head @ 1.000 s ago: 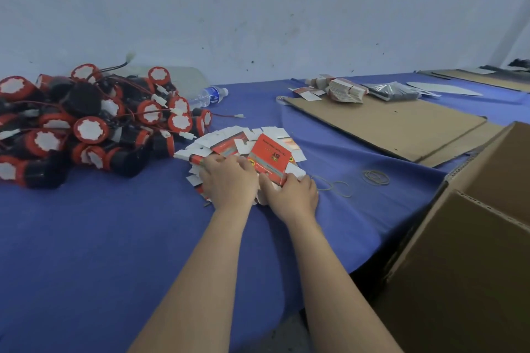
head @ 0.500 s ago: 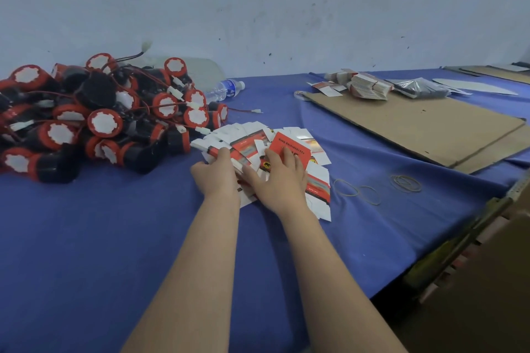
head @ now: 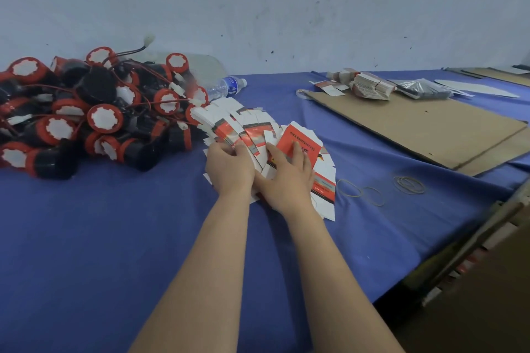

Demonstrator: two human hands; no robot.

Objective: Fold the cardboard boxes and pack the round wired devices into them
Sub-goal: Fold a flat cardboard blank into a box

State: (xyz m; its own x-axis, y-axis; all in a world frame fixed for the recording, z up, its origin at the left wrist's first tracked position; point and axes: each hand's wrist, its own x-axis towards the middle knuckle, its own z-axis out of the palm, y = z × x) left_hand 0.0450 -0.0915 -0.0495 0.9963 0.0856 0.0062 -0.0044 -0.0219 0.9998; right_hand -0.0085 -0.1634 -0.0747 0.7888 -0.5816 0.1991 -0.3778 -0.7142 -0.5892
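My left hand (head: pixel 229 166) has its fingers curled on the near edge of the fan of flat red-and-white cardboard box blanks (head: pixel 246 129), thumb on top, so it pinches several sheets together. My right hand (head: pixel 289 178) lies touching it at three o'clock, with fingers nearly straight and spread, pressing on the top red blank (head: pixel 301 140); it grips nothing.

The fan lies on the blue cloth table (head: pixel 114 238), at twelve o'clock from my wrists. No box is folded yet. The heap of round black-and-red wired devices (head: pixel 94 114) is at ten o'clock, its edge touching the far blanks.

I judge the blanks to be light, thin and rather slippery on each other, so one will slide off if I push it with flat fingertips and then take it at a free corner or flap. They bend easily, so I should not squeeze the middle. The devices look hard and heavier, with thin red wires that tangle; better to hold the body, not the wire.

Some thin rubber bands (head: pixel 408 184) lie at three o'clock.
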